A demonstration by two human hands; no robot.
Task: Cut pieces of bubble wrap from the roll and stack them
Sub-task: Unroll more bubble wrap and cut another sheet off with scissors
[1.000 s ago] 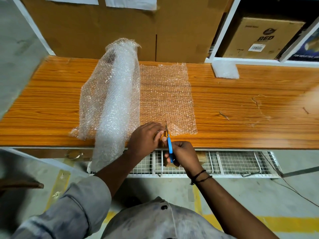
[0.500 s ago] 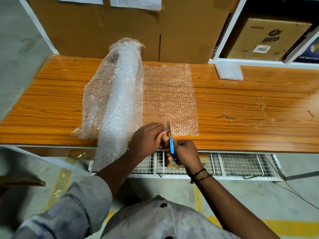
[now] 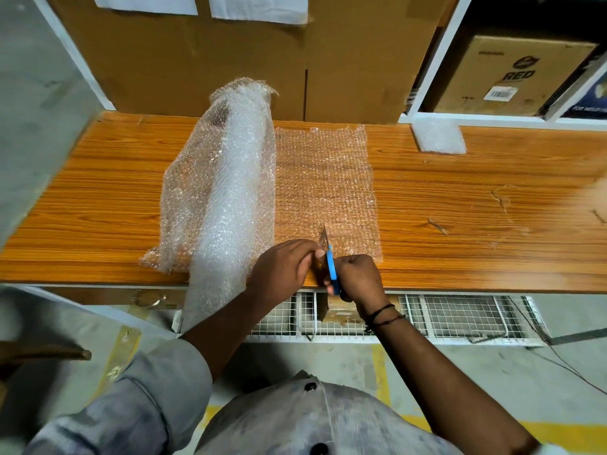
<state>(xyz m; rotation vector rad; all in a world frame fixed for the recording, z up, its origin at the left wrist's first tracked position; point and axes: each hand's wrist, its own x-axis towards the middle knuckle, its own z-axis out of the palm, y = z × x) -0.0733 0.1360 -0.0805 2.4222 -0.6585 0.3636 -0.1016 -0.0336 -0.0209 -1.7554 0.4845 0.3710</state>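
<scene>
A roll of bubble wrap (image 3: 235, 192) lies across the wooden table (image 3: 460, 224), its near end hanging over the front edge. A flat sheet of bubble wrap (image 3: 325, 178) runs out from the roll to the right. Blue-handled scissors (image 3: 330, 257) point away from me into the sheet's near edge, and my right hand (image 3: 358, 277) grips their handle. Just left of the blades, my left hand (image 3: 282, 270) pinches the sheet's near edge. A stack of cut pieces (image 3: 438, 136) sits at the table's back right.
Large cardboard boxes (image 3: 262, 54) stand behind the table. A white shelf (image 3: 437, 60) at the back right holds more boxes. A white wire rack (image 3: 460, 320) lies under the table's front edge. Grey floor with yellow lines is below me.
The scissors have moved a little further into the sheet's near edge. Both hands stay at the front edge, and the roll has not moved.
</scene>
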